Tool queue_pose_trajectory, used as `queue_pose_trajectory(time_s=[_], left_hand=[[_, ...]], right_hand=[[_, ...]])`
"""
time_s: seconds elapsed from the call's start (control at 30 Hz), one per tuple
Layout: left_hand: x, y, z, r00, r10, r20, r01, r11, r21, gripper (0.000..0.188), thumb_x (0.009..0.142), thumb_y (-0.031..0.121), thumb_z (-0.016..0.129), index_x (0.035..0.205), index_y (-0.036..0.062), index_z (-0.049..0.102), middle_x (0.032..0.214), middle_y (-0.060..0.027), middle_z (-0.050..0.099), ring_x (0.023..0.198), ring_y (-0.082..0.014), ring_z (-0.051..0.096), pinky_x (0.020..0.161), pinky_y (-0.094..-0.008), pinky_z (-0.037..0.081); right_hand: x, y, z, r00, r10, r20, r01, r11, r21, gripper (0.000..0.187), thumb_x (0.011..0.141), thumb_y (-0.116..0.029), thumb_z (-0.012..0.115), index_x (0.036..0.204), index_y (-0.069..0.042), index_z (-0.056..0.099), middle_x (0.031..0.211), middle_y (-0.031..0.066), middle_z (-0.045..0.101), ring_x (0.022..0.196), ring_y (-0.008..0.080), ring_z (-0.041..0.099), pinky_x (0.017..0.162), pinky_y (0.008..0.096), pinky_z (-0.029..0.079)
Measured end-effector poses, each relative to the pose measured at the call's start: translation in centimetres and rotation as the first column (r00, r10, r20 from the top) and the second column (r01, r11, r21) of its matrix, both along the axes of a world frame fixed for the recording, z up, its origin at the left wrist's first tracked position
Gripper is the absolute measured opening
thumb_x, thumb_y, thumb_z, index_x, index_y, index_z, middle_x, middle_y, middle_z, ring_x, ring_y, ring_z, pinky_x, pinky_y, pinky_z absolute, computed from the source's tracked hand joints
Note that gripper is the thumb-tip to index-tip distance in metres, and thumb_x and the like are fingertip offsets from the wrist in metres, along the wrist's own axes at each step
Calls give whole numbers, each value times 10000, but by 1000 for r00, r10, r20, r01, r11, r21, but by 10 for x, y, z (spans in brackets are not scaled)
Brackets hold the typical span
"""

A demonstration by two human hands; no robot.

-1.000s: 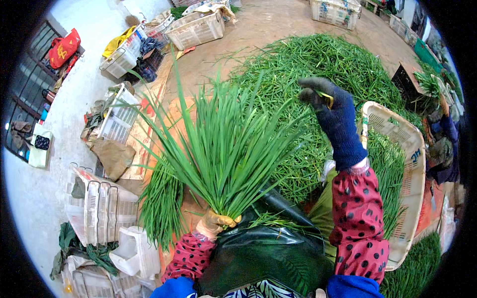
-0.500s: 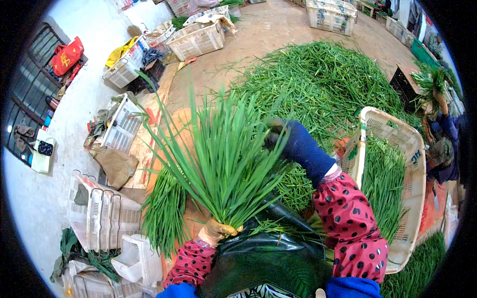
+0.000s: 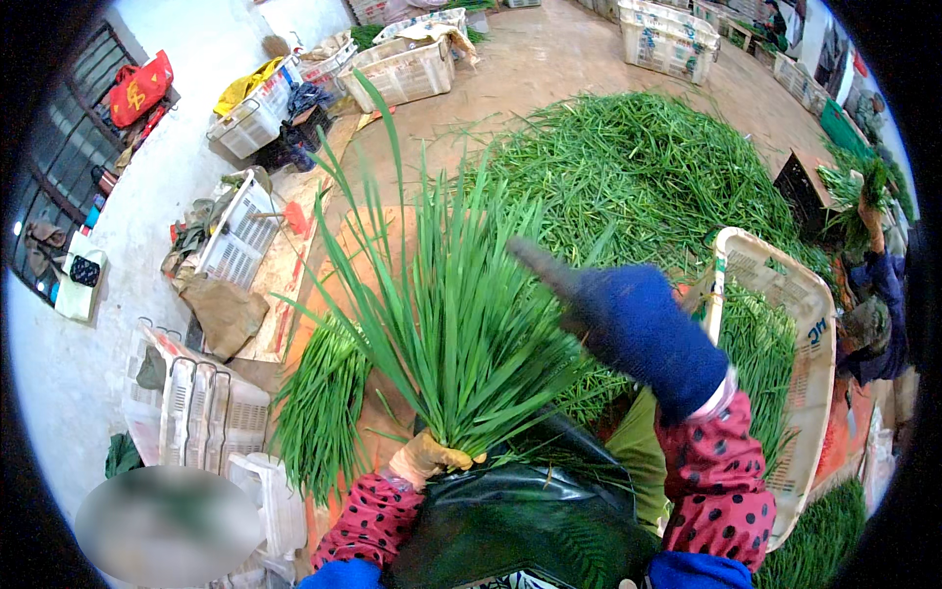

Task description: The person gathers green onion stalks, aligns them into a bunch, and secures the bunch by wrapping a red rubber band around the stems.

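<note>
In my left hand (image 3: pixel 430 458), which wears a yellowish glove, the base of a bunch of garlic chives (image 3: pixel 471 324) is gripped; the long flat leaves fan upward and away from me. My right hand (image 3: pixel 628 319), in a dark blue glove, is raised just right of the leaves. One finger stretches out toward the leaf tips, and no object shows in that hand; its other fingers are slightly smeared. Another bundle of chives (image 3: pixel 322 417) lies left of my left hand. Dark shiny plastic (image 3: pixel 530 515) covers my lap.
Beyond my hands spreads a large heap of loose chives (image 3: pixel 667 177). On the right stands a white crate (image 3: pixel 819 393) partly filled with chives. White crates (image 3: pixel 221 417) line the left side. A co-worker (image 3: pixel 878 285) holding greens sits at the far right.
My right hand has moved right and toward me, away from the leaves, with one finger now extended. My left hand keeps its grip on the bunch in nearly the same place.
</note>
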State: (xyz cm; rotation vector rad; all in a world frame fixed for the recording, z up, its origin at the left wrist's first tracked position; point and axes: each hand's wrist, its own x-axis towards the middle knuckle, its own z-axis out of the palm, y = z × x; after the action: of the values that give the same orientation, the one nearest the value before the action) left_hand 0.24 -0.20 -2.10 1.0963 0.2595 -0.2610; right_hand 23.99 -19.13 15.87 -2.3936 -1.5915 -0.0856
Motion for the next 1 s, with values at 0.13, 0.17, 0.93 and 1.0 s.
queue_pose_trajectory(time_s=[0.13, 0.17, 0.93, 1.0], left_hand=[[4, -7, 14, 1000, 3, -12, -3, 1000, 9, 299, 622, 86, 727, 889, 15, 611, 831, -81, 632, 730, -173, 589, 646, -269, 468], [9, -9, 13, 1000, -23, -14, 23, 1000, 14, 297, 622, 80, 723, 889, 15, 612, 830, -78, 632, 726, -172, 588, 643, -268, 466], [13, 4, 43, 988, 76, -134, -41, 968, 246, 396, 519, 98, 739, 893, 44, 621, 772, -37, 630, 679, -140, 567, 591, -245, 436], [21, 23, 40, 997, 77, 26, -81, 965, 249, 353, 607, 151, 725, 920, 33, 612, 804, -31, 632, 662, -108, 563, 565, -218, 441]], right_hand=[[0, 1, -52, 993, 108, 36, -109, 993, 34, 417, 728, -139, 561, 1142, -136, 516, 662, 128, 590, 517, 256, 584, 436, 365, 455], [26, -10, -69, 981, 192, -13, -187, 968, 165, 357, 743, -141, 549, 1096, -94, 544, 650, 126, 582, 500, 245, 572, 437, 357, 450], [87, 30, -51, 385, 458, -801, 692, 431, 579, 252, 860, -260, 499, 1010, -71, 570, 678, 42, 542, 512, 134, 522, 421, 272, 460], [86, -2, -43, 449, 338, -827, 751, 359, 554, 351, 876, -256, 478, 1174, -69, 468, 878, 106, 589, 581, 164, 561, 504, 292, 505]])
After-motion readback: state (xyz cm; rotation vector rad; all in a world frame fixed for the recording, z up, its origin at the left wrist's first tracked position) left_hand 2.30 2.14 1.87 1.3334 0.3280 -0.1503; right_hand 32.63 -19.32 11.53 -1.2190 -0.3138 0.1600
